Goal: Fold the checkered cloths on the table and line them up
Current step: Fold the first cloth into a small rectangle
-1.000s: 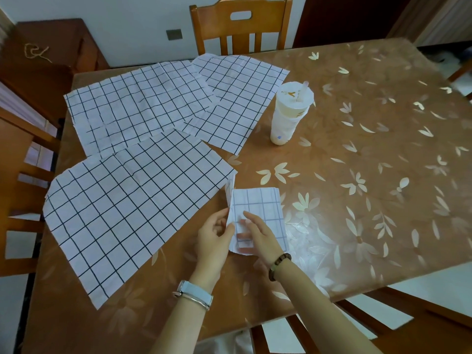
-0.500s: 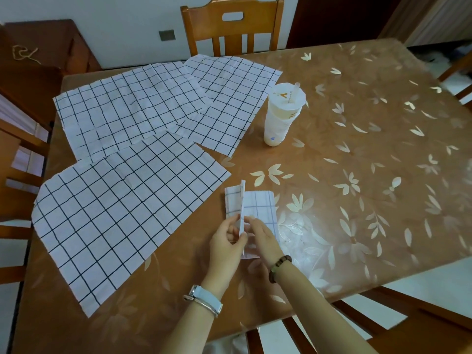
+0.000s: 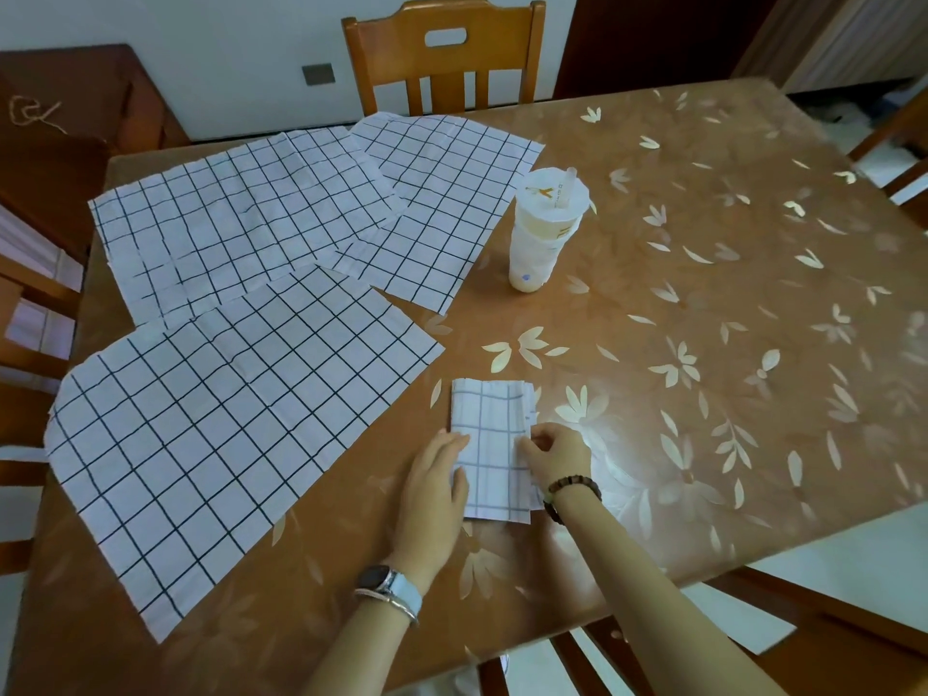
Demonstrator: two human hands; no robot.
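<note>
A small folded checkered cloth (image 3: 489, 434) lies flat on the table (image 3: 703, 344) near its front edge. My left hand (image 3: 436, 487) rests on the cloth's left edge, fingers laid flat. My right hand (image 3: 555, 449) pinches the cloth's right edge with bent fingers. Three unfolded checkered cloths lie spread to the left: a near one (image 3: 221, 429), a far left one (image 3: 236, 218) and a far middle one (image 3: 437, 203), overlapping each other.
A white lidded drink cup (image 3: 542, 228) with a straw stands behind the folded cloth. Wooden chairs stand at the far side (image 3: 442, 47), the left (image 3: 30, 313) and the near right (image 3: 753, 645). The table's right half bears only its leaf-patterned cover.
The folded cloth's left flap, held upright half a second ago, now lies folded over flat. My left hand went from pinching it to pressing its left edge; my right hand shifted to the right edge.
</note>
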